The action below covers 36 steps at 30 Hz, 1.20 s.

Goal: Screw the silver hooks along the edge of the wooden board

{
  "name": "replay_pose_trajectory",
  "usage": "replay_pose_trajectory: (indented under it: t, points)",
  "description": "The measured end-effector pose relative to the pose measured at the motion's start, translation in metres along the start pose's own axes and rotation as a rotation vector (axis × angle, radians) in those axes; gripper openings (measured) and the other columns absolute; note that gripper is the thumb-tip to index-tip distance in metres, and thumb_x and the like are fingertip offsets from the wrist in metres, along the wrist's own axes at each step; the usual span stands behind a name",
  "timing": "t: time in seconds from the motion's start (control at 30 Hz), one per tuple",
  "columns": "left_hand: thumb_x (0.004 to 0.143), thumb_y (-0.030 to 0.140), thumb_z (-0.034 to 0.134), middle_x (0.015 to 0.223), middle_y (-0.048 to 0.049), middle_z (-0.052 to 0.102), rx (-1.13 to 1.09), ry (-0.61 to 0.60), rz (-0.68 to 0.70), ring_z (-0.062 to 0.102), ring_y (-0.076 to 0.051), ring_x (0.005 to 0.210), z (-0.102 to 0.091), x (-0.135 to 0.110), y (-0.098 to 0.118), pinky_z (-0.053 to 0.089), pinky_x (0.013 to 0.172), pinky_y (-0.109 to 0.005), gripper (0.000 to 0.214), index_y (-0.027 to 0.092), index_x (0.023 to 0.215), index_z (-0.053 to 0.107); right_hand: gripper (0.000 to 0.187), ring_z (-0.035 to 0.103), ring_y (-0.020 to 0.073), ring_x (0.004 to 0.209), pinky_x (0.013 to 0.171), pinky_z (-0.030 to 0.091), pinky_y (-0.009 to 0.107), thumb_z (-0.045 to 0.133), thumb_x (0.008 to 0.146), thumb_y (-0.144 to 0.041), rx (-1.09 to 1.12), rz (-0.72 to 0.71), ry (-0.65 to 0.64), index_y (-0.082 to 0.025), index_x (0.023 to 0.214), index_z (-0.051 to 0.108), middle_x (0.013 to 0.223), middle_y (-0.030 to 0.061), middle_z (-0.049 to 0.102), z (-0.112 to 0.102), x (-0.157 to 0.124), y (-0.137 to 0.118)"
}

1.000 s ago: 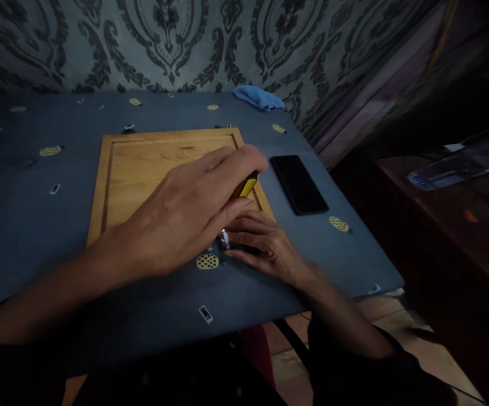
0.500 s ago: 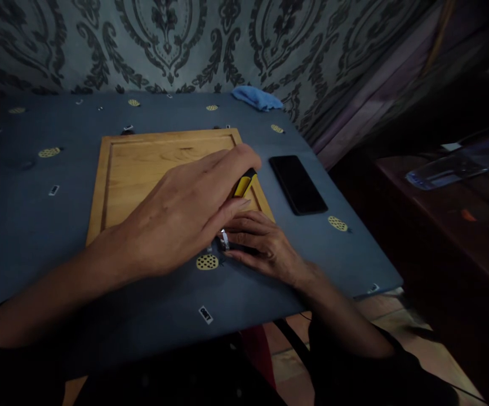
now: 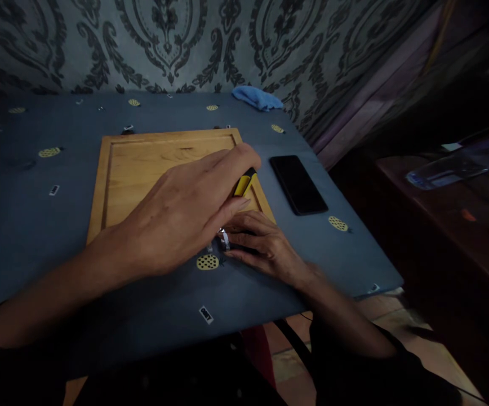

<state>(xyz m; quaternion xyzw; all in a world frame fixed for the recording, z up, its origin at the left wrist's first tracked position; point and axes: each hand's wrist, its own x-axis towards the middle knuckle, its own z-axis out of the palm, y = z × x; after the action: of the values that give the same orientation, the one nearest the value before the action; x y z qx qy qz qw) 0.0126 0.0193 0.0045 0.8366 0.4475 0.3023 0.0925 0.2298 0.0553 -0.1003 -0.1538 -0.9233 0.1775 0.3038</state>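
Wooden board: pale brown rectangular wooden board point(image 3: 143, 163) with a groove around its rim, so I'm placing everything off that.
Left hand: this one point(image 3: 185, 208) reaches over the board's near right part, fingers curled and thumb pressed around the handle, back of the hand facing up.
Yellow handle: short yellow-and-black handle point(image 3: 245, 182), tilted, poking out between left thumb and forefinger above the board's right side; it's up and left of the right hand, and the rest is hidden.
Right hand: sits low by the board's near right corner point(image 3: 265, 242), fingers bent and close together, tips at the silver piece. Thumb's hidden, so can't tell if it's actually pinching.
Silver piece: small shiny silver piece point(image 3: 225, 241) by the board's near edge, under the left hand and at the right fingertips; too small to ID.
Phone: black rectangular phone point(image 3: 298, 185), just right of the board.
Rag: crumpled blue cloth point(image 3: 258, 98), beyond the board's far right corner.
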Motion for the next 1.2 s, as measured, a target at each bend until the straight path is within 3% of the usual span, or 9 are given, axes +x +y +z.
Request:
replay_pose_trajectory:
  t: [0.27, 0.53, 0.73, 0.9, 1.2]
  points:
    - [0.098, 0.025, 0.056, 0.112, -0.004, 0.069, -0.024, 0.02, -0.003, 0.07, -0.018, 0.083, 0.0011, -0.0007, -0.0002, 0.055, 0.077, -0.032, 0.02, 0.022, 0.117, 0.059, 0.022, 0.067, 0.0242, 0.113, 0.095, 0.059, 0.046, 0.066, 0.096, -0.034, 0.011, -0.01, 0.023, -0.019, 0.111, 0.073, 0.109, 0.0092, 0.076, 0.0011, -0.0003, 0.0013]
    - [0.1, 0.024, 0.055, 0.115, -0.0063, 0.07, -0.016, 0.022, 0.024, 0.071, -0.018, 0.09, 0.0014, -0.0001, 0.0013, 0.055, 0.076, -0.029, 0.018, 0.02, 0.117, 0.059, 0.023, 0.068, 0.025, 0.112, 0.096, 0.059, 0.047, 0.067, 0.095, -0.034, -0.007, 0.01, 0.009, -0.017, 0.11, 0.074, 0.107, 0.0095, 0.077, -0.0005, -0.0013, 0.0004]
    - [0.098, 0.014, 0.053, 0.115, -0.0052, 0.072, -0.027, 0.023, 0.022, 0.071, -0.018, 0.099, -0.0006, 0.0009, 0.0033, 0.057, 0.088, -0.031, 0.028, 0.018, 0.125, 0.056, 0.024, 0.067, 0.024, 0.113, 0.094, 0.06, 0.045, 0.067, 0.095, -0.034, 0.017, 0.007, 0.019, -0.018, 0.111, 0.074, 0.109, 0.0094, 0.077, 0.0004, -0.0017, 0.0023]
    - [0.098, 0.017, 0.058, 0.111, -0.0055, 0.071, -0.036, 0.015, 0.021, 0.071, -0.016, 0.094, -0.0007, 0.0002, 0.0042, 0.056, 0.082, -0.028, 0.025, 0.015, 0.123, 0.056, 0.024, 0.068, 0.0246, 0.111, 0.093, 0.06, 0.045, 0.066, 0.095, -0.035, -0.016, -0.006, 0.028, -0.016, 0.109, 0.074, 0.105, 0.0103, 0.078, 0.0009, -0.0009, 0.0023]
    - [0.096, 0.017, 0.06, 0.108, -0.0031, 0.069, -0.009, 0.136, 0.036, 0.068, -0.014, 0.083, -0.0045, 0.0004, 0.003, 0.055, 0.077, -0.028, 0.022, 0.018, 0.118, 0.057, 0.025, 0.067, 0.0235, 0.112, 0.094, 0.06, 0.044, 0.069, 0.094, -0.034, 0.013, 0.009, 0.018, -0.015, 0.11, 0.074, 0.108, 0.0104, 0.077, 0.0014, -0.002, 0.003]
